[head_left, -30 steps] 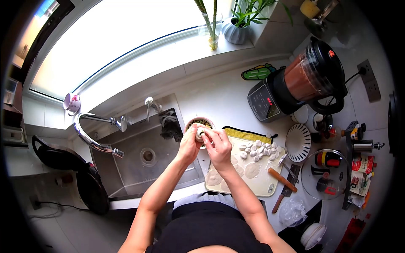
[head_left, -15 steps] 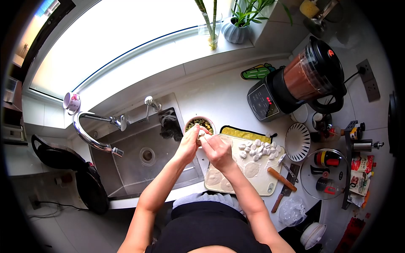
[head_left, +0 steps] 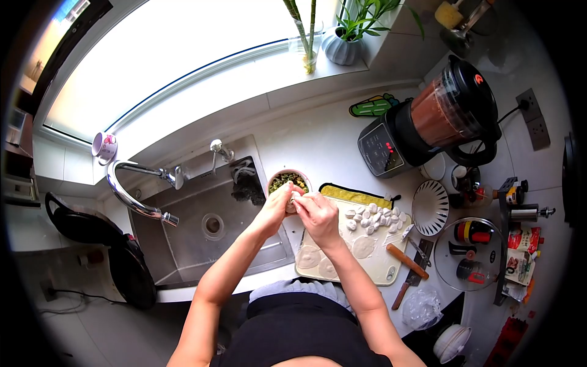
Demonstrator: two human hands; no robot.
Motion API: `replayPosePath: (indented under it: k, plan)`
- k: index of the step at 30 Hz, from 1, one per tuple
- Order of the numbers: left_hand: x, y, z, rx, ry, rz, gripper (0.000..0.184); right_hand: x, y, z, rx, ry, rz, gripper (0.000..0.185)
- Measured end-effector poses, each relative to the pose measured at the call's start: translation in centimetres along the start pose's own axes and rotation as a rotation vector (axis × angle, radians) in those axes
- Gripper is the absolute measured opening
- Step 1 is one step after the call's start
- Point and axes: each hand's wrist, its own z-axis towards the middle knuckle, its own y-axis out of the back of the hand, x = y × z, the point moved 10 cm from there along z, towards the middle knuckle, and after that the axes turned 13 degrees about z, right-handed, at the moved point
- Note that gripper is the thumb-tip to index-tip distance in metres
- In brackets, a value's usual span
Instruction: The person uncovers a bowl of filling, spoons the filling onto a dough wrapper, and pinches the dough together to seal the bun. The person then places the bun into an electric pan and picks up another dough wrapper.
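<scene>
Between the fingertips of both hands is a small white dough dumpling, mostly covered by the fingers. My left hand cups it from the left, fingers curled. From the right, the fingers of my right hand pinch its edge. Just beyond them stands a bowl of chopped green and yellow filling. Under my right forearm lies a pale cutting board with flat round dough wrappers and a cluster of small floured dough pieces.
A sink with a curved faucet is on the left. Right of the board are a wooden rolling pin, a cleaver, a plastic bag, a fluted plate and a glass lid. A blender stands behind.
My right hand has turned a little and its fingers have shifted along the dumpling's edge. Both hands stay near the bowl, and more of the filling shows.
</scene>
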Motion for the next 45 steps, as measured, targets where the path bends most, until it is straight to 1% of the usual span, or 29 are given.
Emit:
replayPosePath:
  k: [1, 2, 3, 4, 6, 7, 8, 11, 12, 13, 14, 15, 16, 18, 19, 20, 22, 24, 26, 28, 29, 31, 34, 35, 36, 38, 42, 44, 45]
  plan:
    - [-0.8, -0.2, -0.4, -0.012, 0.048, -0.020, 0.045, 0.1, 0.0, 0.0, -0.001, 0.000, -0.001, 0.014]
    - [-1.7, -0.3, -0.9, -0.024, 0.097, -0.040, 0.048, -0.9, 0.5, -0.1, -0.045, -0.128, 0.109, 0.013]
    - [-3.1, -0.4, -1.2, 0.037, 0.031, -0.040, 0.058, -2.0, 0.8, -0.4, -0.091, -0.257, 0.219, 0.012]
    - [-3.9, -0.2, -1.5, 0.049, 0.009, -0.021, 0.063, -1.9, 0.8, -0.3, -0.095, -0.260, 0.219, 0.012]
    - [-3.2, -0.6, -1.5, -0.034, -0.054, -0.131, 0.062, -3.1, 0.9, -0.6, -0.140, -0.421, 0.321, 0.007]
    - [-2.9, -1.2, -1.3, -0.047, -0.129, -0.227, 0.061, -3.0, 0.6, -0.7, -0.145, -0.454, 0.348, 0.007]
    - [-2.4, -1.5, -1.2, -0.070, -0.165, -0.326, 0.057, -3.0, 0.4, -0.7, -0.143, -0.452, 0.347, 0.007]
    - [-2.5, -1.5, -1.1, -0.089, -0.154, -0.406, 0.055, 0.6, 0.3, 0.3, -0.042, -0.101, 0.018, 0.013]
    - [-2.5, -1.5, -0.9, -0.067, -0.112, -0.325, 0.055, 0.7, 0.6, 0.5, -0.036, -0.099, 0.019, 0.013]
    - [-2.4, -1.3, -0.9, -0.044, -0.070, -0.242, 0.055, 1.9, -0.1, 0.7, 0.070, 0.029, -0.039, 0.013]
    - [-2.5, -0.8, -1.0, -0.046, -0.072, -0.244, 0.055, 3.0, -0.9, 0.6, 0.174, 0.158, -0.098, 0.013]
    - [-2.1, -0.8, -1.0, -0.011, -0.017, -0.200, 0.057, 3.2, -0.7, 0.6, 0.188, 0.189, -0.109, 0.014]
    - [-1.7, -0.9, -1.0, 0.025, 0.037, -0.155, 0.059, 3.0, -0.6, 0.5, 0.188, 0.192, -0.109, 0.014]
    - [-1.8, -0.9, -1.1, 0.000, 0.043, -0.142, 0.060, 0.0, 0.0, 0.4, 0.123, -0.101, 0.084, 0.018]
    - [-1.9, -0.9, -1.2, -0.015, 0.047, -0.144, 0.060, -0.2, 0.3, 0.5, 0.084, -0.126, 0.124, 0.019]
    - [-1.9, -0.8, -1.3, -0.032, 0.052, -0.147, 0.060, 0.0, 0.2, 0.7, 0.085, -0.125, 0.126, 0.019]
    - [-1.5, -0.6, -1.2, -0.010, 0.071, -0.146, 0.058, 1.7, 0.2, 1.1, 0.088, 0.036, 0.031, 0.016]
    - [-1.5, -0.8, -1.2, 0.013, 0.089, -0.145, 0.057, 2.0, 0.2, 1.0, 0.104, 0.071, 0.014, 0.015]
    - [-1.6, -1.1, -1.5, 0.024, 0.154, 0.024, 0.057, 2.4, 0.1, 0.8, 0.120, 0.107, -0.003, 0.014]
    - [-3.7, -1.0, -2.3, 0.064, 0.132, 0.082, 0.060, -0.4, 0.3, 0.2, 0.083, -0.207, 0.158, 0.012]
    - [-5.4, -0.9, -2.7, 0.096, 0.092, 0.067, 0.061, -0.6, 0.2, -0.1, 0.077, -0.208, 0.154, 0.012]
    - [-5.6, -0.9, -2.4, 0.040, -0.028, -0.007, 0.060, -4.3, 0.4, -1.6, -0.159, -0.558, 0.549, 0.010]
    - [-3.5, -1.7, -1.5, -0.125, -0.216, -0.288, 0.053, -3.6, -0.4, -1.4, -0.173, -0.577, 0.515, 0.010]
    - [-3.2, -1.8, -1.3, -0.113, -0.210, -0.326, 0.051, -2.5, 0.2, -0.7, -0.154, -0.493, 0.390, 0.010]
    - [-3.0, -1.8, -1.3, -0.106, -0.206, -0.366, 0.049, -2.1, 0.5, -0.6, -0.147, -0.494, 0.390, 0.010]
    - [-2.9, -1.3, -1.3, -0.115, -0.186, -0.361, 0.048, -0.7, 0.8, 0.2, -0.099, -0.383, 0.316, 0.010]
    - [-2.4, -1.1, -1.4, -0.081, -0.122, -0.316, 0.046, -1.2, 0.7, -0.2, -0.072, -0.373, 0.282, 0.010]
    - [-2.4, -1.1, -1.5, -0.078, -0.105, -0.286, 0.046, -0.8, 0.4, 0.1, 0.000, -0.265, 0.162, 0.011]
    - [-2.3, -1.1, -1.6, -0.078, -0.087, -0.257, 0.046, -0.9, 0.5, 0.2, 0.001, -0.264, 0.164, 0.011]
